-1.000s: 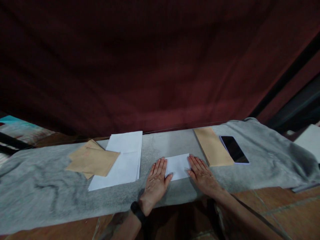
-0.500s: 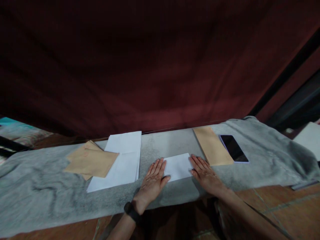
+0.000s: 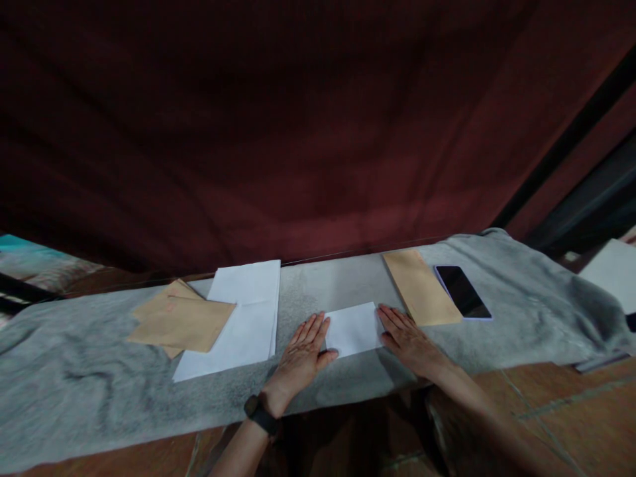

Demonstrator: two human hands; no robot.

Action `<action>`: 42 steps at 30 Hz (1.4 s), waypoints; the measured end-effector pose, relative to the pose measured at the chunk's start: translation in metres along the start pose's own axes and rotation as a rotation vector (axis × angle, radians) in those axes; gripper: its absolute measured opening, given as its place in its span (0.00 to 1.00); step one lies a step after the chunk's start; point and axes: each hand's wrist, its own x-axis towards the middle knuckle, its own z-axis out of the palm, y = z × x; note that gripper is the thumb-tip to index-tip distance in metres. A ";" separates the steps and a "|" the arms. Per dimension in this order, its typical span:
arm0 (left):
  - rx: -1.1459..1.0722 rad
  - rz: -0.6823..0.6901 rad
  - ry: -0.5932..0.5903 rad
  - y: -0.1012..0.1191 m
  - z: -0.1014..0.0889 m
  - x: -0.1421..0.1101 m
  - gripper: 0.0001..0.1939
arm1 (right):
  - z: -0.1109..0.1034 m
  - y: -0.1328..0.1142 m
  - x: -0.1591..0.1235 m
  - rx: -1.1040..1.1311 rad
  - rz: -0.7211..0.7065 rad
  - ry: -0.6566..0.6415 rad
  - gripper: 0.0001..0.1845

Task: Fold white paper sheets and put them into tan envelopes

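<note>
A small white rectangle of paper (image 3: 352, 329), seemingly folded, lies flat on the grey cloth (image 3: 338, 387) in front of me. My left hand (image 3: 304, 351) rests flat at its left edge, fingers stretched out and the thumb on the paper's near corner. At the right edge lies my right hand (image 3: 408, 338), palm down with fingers extended. Neither hand grips anything. Just beyond the right hand is a brown envelope (image 3: 422, 288).
White sheets of paper (image 3: 253, 324) lie to the left, partly under several brown envelopes (image 3: 189, 321). A phone (image 3: 463, 291) with a purple edge lies right of the single envelope. Behind the cloth-covered surface hangs a dark red curtain (image 3: 318, 165). Floor tiles (image 3: 571, 404) show below.
Both hands stay at the paper's two edges. My right thumb has drawn slightly closer to its fingers; the view has shifted a little. Nothing was picked up or let go.
</note>
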 end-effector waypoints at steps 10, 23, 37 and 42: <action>0.024 0.018 0.032 -0.002 0.007 0.000 0.37 | -0.013 -0.069 0.031 0.088 -0.091 0.003 0.30; -0.032 -0.013 -0.002 0.002 0.000 0.003 0.36 | 0.013 -0.066 0.025 -0.067 -0.022 0.129 0.32; -0.022 0.159 -0.047 0.033 -0.038 0.004 0.21 | -0.002 -0.031 0.022 -0.068 0.074 0.047 0.29; 0.004 0.155 -0.056 0.035 -0.038 0.005 0.24 | -0.007 -0.023 0.024 0.004 0.083 -0.002 0.27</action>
